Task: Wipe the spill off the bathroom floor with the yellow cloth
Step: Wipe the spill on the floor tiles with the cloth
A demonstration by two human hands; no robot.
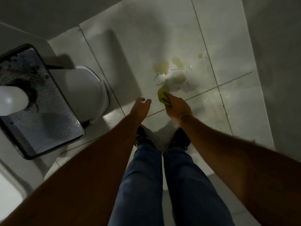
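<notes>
Spill location: pale tiled floor, ahead of the person's feet, in several yellowish patches grouped near a dark grout line. 1 smaller patch lies apart from the main group, farther out and to the right. Thin dark curved marks ring the wet area; what they are cannot be told.

Right hand: clenched around the yellow cloth, which is bunched into a wad. Part of the cloth protrudes past the fingers on the side facing the spill. The cloth sits at the near edge of the wet area; whether it touches the floor cannot be told from this angle. A thin light band circles the right wrist.

Left hand: released, fingers loosely spread and slightly curled, holding nothing. It hangs just beside the right hand, to its left, above the floor.

Both forearms are bare and extend downward from the camera. Below them, 2 legs in blue jeans end in dark shoes planted on the tiles.

Left of the frame: a white toilet with its lid closed, and nearer the camera a dark-rimmed, textured glass surface carrying a white rounded object. Grey wall borders the floor on the right.
</notes>
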